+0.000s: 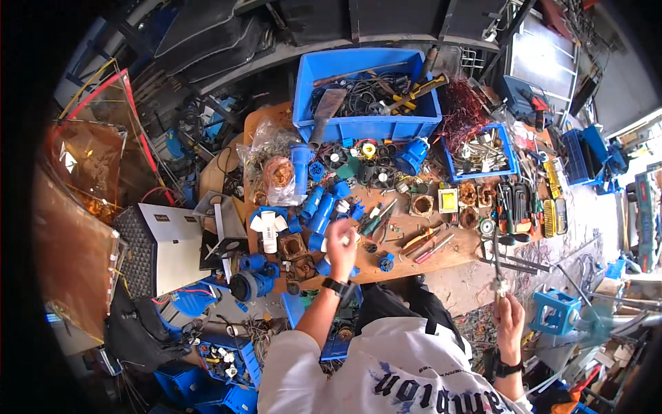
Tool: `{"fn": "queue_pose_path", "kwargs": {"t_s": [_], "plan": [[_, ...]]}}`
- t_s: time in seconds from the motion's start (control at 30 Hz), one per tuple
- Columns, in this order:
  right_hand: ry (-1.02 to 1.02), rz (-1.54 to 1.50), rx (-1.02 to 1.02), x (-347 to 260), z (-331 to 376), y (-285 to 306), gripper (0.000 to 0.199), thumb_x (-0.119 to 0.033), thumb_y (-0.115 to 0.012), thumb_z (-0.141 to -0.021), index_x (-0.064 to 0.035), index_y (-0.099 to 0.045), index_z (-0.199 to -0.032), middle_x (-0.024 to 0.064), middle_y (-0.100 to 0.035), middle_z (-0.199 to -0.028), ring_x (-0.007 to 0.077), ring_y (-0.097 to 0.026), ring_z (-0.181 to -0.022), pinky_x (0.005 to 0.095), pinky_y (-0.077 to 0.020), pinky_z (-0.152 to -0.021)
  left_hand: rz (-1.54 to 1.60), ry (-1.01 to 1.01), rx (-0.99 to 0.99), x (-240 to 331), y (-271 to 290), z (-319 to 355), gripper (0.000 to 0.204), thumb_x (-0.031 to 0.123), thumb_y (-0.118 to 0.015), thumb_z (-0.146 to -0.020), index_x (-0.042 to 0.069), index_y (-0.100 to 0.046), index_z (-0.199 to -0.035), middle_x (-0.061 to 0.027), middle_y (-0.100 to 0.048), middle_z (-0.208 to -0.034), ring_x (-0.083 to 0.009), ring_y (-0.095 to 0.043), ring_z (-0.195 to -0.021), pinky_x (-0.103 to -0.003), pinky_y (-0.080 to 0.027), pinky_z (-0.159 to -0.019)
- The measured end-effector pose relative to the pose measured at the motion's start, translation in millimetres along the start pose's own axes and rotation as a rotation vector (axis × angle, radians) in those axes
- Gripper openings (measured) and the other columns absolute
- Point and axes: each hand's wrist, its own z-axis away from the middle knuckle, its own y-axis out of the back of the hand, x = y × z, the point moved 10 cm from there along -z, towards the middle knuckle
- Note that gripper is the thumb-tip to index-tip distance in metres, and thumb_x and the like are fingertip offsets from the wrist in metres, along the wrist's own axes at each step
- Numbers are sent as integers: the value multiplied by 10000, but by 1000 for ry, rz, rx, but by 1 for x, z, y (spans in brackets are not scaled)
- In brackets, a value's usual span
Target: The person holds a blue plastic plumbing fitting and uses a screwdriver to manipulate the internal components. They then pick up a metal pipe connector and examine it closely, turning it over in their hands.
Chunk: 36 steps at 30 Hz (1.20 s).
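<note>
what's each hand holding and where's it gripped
The right hand grips a long thin metal tool at its lower end, with the shaft pointing up. The left hand closes on a small white part; where exactly it grips is hidden.

A low wooden board (455, 257) carries the things. On it lie blue pump parts (321, 207), copper coils (469, 194), pliers (376, 222) and a big blue crate (365, 127).

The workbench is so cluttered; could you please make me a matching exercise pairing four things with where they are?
Things:
1. big blue crate
2. white fan
3. left hand
4. right hand

Places:
A. off the bench's right end, holding a thin tool
B. at the bench's far edge
C. over the bench's middle
D. at the bench's left end

Pairs: 1-B, 2-D, 3-C, 4-A
</note>
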Motion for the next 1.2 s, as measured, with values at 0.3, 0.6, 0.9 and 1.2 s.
{"fn": "queue_pose_path", "kwargs": {"t_s": [0.3,0.6,0.9,1.2], "plan": [[-59,-87,-455,-14,-20,-36,303,-259,-465,-1039,-48,-571,-850,-59,-432,-634,46,-366,-546,236,-281,-488,475,238,-851,175,-178,170,452,344,-445,-1051,-3,-528,-1329,-122,-609,-1265,-202,-559,-1211,-359,-452,-1018],[150,-198,-681,-26,-27,-25,334,-279,-490,-1044,-42,-517,-810,-46,-406,-661,65,-348,-625,263,-308,-538,459,138,-582,263,-181,201,360,192,-452,-1051,-33,-520,-1324,-147,-620,-1273,-208,-572,-1209,-346,-437,-1036],[312,-278,-728,-52,-38,12,303,-271,-509,-1041,-47,-532,-838,-56,-404,-682,50,-345,-633,238,-298,-542,359,-87,-321,332,-179,213,287,120,-561,-998,-39,-593,-1234,-152,-696,-1113,-203,-669,-1026,-317,-500,-920],[256,-520,-724,-74,-54,30,233,-224,-537,-1026,-37,-533,-1166,20,-633,-892,36,-510,-660,190,-399,-557,49,-546,-293,405,-200,232,209,34,-580,-967,-70,-635,-1140,-157,-700,-1082,-221,-662,-1040,-338,-514,-929]]}}
